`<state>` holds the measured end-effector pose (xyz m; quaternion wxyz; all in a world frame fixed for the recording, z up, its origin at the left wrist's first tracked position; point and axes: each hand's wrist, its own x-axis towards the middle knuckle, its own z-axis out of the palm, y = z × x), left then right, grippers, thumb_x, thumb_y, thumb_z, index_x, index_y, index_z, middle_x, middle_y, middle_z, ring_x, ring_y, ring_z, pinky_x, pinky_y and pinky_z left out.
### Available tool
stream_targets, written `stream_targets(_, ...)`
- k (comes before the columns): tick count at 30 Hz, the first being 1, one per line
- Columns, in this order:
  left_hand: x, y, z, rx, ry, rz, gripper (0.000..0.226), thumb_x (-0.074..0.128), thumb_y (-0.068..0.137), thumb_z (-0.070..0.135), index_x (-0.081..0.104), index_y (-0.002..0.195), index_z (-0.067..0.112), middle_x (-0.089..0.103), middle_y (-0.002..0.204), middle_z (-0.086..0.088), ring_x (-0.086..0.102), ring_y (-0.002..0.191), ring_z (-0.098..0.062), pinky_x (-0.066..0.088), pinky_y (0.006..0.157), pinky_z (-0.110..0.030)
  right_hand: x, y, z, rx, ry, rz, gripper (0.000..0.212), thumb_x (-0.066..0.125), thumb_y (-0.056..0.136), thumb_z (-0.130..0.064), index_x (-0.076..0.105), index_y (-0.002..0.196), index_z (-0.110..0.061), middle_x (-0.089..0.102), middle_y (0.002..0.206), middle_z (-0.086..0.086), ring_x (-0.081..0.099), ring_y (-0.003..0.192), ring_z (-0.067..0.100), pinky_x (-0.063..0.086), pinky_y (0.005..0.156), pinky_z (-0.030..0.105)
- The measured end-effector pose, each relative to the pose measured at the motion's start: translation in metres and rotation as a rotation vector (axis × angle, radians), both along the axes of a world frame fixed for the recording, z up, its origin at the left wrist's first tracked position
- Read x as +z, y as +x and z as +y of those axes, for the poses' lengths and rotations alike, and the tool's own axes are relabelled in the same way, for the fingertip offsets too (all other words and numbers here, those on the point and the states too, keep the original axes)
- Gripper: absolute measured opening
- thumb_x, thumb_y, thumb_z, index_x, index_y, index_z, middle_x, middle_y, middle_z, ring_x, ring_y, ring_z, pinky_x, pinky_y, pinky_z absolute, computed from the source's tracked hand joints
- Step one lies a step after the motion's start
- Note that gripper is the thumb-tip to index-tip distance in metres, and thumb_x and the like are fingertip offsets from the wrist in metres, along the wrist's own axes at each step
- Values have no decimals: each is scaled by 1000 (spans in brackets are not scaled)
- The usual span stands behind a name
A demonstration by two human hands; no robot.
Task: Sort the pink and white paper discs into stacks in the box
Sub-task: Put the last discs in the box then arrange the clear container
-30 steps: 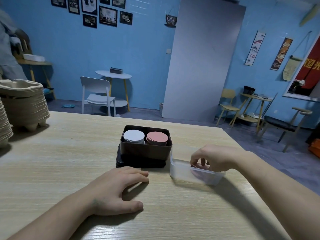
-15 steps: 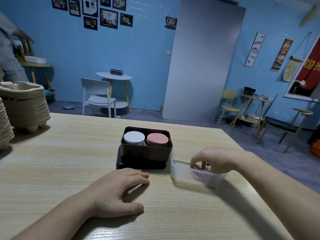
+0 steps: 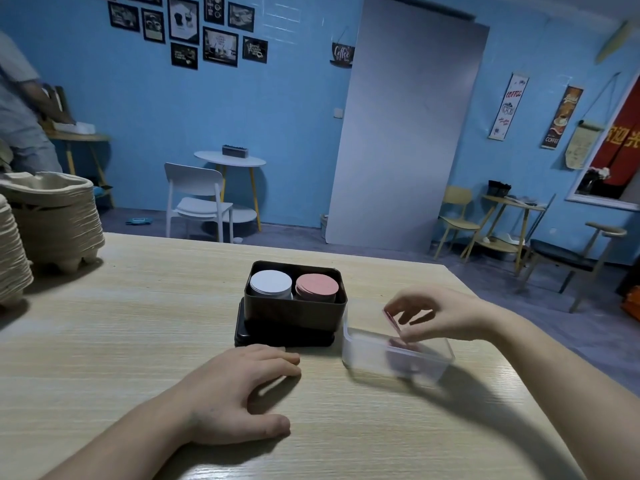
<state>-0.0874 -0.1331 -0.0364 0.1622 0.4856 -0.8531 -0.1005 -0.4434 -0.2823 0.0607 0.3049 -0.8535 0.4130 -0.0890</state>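
**One pink disc lifted, the pink stack next**

My right hand (image 3: 440,315) hangs just above the clear plastic container (image 3: 367,353), thumb and fingertips pinching a round pink paper disc (image 3: 391,320). I see it edge-on and blurred, so I cannot tell whether I hold one disc or a few. To do this step well, I judge that I should carry it left to the dark rectangular box (image 3: 294,318) and level it flat over the stack of pink discs (image 3: 317,285) in the right half. I should release low, so it settles square and does not slide onto the stack of white discs (image 3: 270,284) beside it. That pink stack already looks slightly fanned, so a light tap to straighten it would help.

More pink shows through the container wall, so sorting is not finished. The box rests on its black lid (image 3: 277,337). My left hand (image 3: 239,386) lies relaxed, palm down, on the pale wooden tabletop (image 3: 138,323) just in front of the lid, holding nothing.

Half a second ago my right hand was down inside the container, fingers working at the discs. Now it has risen clear of the rim with the disc in its pinch. My left hand has not moved, and both stacks look unchanged.
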Motion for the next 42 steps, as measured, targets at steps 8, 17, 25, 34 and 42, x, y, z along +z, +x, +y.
stream_targets(8,1,0,1,-6,-5,0,74,61,83,75,45,150,47,31,157,38,21,142,21,14,109,-1,-7,14,3,-36,69,-342,35,78,81,-17,77,115,-18,75,113,11,71,105,19,57,87,29)
stream_targets(17,1,-1,1,1,5,4,74,64,84,73,45,150,46,31,158,37,22,144,18,17,113,-6,3,60,-11,-102,64,-537,49,84,73,-16,70,120,-15,77,112,9,72,98,18,59,82,29)
stream_targets(25,1,0,-1,-7,20,13,76,63,83,74,44,151,46,32,160,35,21,147,15,23,122,-21,-5,115,-31,-144,-107,-404,51,93,70,-25,68,114,-28,74,111,-7,71,104,10,56,94,29)
stream_targets(34,1,0,-2,-10,5,6,75,65,84,72,44,150,44,33,161,32,23,147,12,24,122,-23,-18,134,-34,-140,-300,-218,50,87,78,-30,64,123,-24,74,113,-10,67,108,0,49,94,18)
stream_targets(42,5,-1,1,-11,-4,0,72,67,87,69,46,150,43,33,161,32,24,147,12,20,116,-13,-23,129,-35,-126,-328,-226,50,90,76,-35,71,120,-23,73,114,-15,67,109,-2,50,100,23)
